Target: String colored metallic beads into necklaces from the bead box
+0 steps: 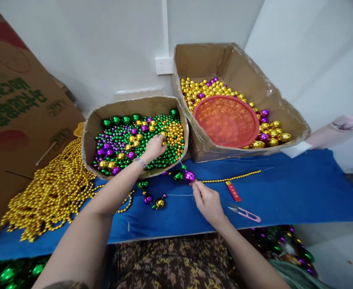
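My left hand [154, 149] reaches into the smaller cardboard box [88, 120], its fingers closed in a pinch with a gold bead [163, 135] at their tips. Loose green, purple and gold beads fill this box. Just in front of it, my right hand [207, 200] pinches a string of beads beside a large purple bead [190, 176]. A small green bead and a big green bead [177, 175] are close to that purple one. More of the strand, with a gold bead [160, 203] and white thread, lies on the blue cloth.
A bigger box [206, 146] holds gold and purple beads under a red basket [226, 138]. Gold bead chains [49, 188] are heaped at left. A gold-beaded needle [233, 176], a red label [233, 192] and pink thread snips [245, 212] lie on the blue cloth [299, 192].
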Motion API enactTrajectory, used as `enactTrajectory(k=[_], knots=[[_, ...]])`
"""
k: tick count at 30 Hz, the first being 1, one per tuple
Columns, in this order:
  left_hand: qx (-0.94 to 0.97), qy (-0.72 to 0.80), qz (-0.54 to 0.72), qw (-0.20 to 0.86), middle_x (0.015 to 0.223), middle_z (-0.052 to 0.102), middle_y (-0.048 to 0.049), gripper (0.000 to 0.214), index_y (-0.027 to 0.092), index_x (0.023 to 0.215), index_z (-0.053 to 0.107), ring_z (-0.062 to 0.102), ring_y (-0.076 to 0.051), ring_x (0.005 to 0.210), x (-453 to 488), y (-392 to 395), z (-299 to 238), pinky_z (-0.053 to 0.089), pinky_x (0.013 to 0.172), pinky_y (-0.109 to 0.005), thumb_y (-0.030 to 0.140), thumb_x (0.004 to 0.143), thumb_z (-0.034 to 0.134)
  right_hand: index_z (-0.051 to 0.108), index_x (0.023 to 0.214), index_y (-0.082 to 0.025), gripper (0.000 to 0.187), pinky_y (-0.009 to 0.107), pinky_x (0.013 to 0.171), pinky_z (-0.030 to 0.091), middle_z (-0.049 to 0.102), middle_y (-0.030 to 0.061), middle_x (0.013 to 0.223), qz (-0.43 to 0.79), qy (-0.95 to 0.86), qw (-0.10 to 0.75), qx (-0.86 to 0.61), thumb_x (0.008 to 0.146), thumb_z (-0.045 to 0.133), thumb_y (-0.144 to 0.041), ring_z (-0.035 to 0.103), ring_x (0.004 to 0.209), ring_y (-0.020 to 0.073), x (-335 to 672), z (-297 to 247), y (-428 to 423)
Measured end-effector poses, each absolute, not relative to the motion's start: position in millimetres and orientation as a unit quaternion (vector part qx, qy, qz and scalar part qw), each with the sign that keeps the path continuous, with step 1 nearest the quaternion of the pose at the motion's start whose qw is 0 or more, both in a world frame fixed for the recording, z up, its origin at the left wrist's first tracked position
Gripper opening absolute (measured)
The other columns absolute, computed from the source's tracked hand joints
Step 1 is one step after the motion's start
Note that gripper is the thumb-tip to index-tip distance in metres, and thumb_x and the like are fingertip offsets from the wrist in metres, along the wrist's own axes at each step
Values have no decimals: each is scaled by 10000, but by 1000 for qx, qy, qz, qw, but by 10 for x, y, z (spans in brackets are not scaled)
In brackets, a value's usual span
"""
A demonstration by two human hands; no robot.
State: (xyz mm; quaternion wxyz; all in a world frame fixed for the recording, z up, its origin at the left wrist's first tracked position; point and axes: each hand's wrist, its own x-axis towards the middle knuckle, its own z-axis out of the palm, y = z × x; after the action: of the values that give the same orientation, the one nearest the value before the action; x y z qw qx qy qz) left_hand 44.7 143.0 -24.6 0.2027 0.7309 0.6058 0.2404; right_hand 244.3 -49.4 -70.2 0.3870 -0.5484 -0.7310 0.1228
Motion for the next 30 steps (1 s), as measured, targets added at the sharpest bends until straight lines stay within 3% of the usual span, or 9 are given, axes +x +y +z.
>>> enactTrajectory(k=[2,6,8,15,21,30], knots=[[691,585,299,301,963,620,-85,240,163,1036,615,623,-241,902,429,1344,-189,512,805,-379,232,807,590,583,861,-189,254,208,623,433,700,35,743,126,-733,387,-545,1000,376,-236,669,648,135,2444,-695,-506],[460,420,440,647,910,643,-47,222,184,1014,645,632,-154,801,346,1043,-100,545,731,-298,269,814,598,589,861,-188,257,212,585,416,684,29,700,122,-737,393,-536,996,376,-240,634,586,125,2426,-681,-510],[392,370,448,713,912,663,-57,211,162,979,684,630,-132,784,309,882,-87,535,684,-237,253,796,632,596,871,-187,256,213,597,423,691,33,716,124,-740,395,-530,995,378,-240,638,597,126,2412,-675,-504],[360,338,452,743,881,694,-78,258,109,994,713,623,-112,726,280,627,-110,487,555,-172,238,776,667,624,955,-177,244,215,686,462,727,53,831,113,-754,396,-512,995,391,-234,689,725,146,2391,-677,-507],[354,354,455,737,874,713,-82,139,164,864,681,647,-136,726,288,622,-126,480,538,-197,275,785,656,636,943,-190,277,221,680,470,729,54,823,122,-753,373,-528,1001,376,-264,689,724,151,2394,-655,-526],[448,376,432,686,922,702,-78,242,150,918,725,608,-115,733,312,521,-89,480,579,-197,326,751,736,662,1000,-184,271,234,690,486,739,71,851,54,-773,343,-531,988,396,-233,693,728,162,2423,-694,-504]])
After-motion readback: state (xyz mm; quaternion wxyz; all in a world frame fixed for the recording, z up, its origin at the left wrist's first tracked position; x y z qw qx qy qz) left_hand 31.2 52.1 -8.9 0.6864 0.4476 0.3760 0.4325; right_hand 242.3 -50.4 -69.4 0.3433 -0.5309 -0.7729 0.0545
